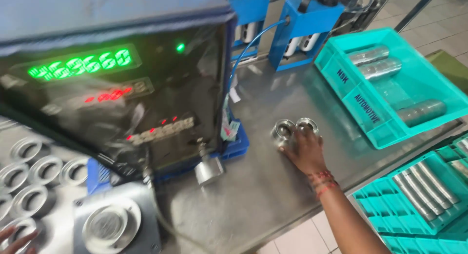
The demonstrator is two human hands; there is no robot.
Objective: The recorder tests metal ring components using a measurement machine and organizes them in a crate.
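Right hand (306,149): stretched out over the steel bench (273,186), palm down, fingers closed lightly over two short metal rings (292,128) standing side by side; red thread band at the wrist.
Left hand (13,238): only fingertips visible at the lower left corner, resting at the edge of a ring in the rows there; open or gripping, cannot tell.
Rings in hand: upright on the bench, touching each other, between the dark gauge box and the teal crate; not lifted.
Gauge box (117,83): dark-fronted unit with green and red lit digits, blurred, filling the upper left.
Fixture (111,228): grey plate below the box carrying one round ring seated in it.
Ring rows (29,171): many like rings laid flat at far left, just beside the fixture.
Teal crate (390,83): right of the rings, holding three metal cylinders, mostly bare floor inside.
Lower crates (424,195): teal trays with long metal rods, at the bench's right edge.
Blue stands (302,30): at the back of the bench, hose attached.
Progress, as judged: one ring on the fixture, two under the right hand on the bench, many waiting at left; most pieces seemingly unhandled.
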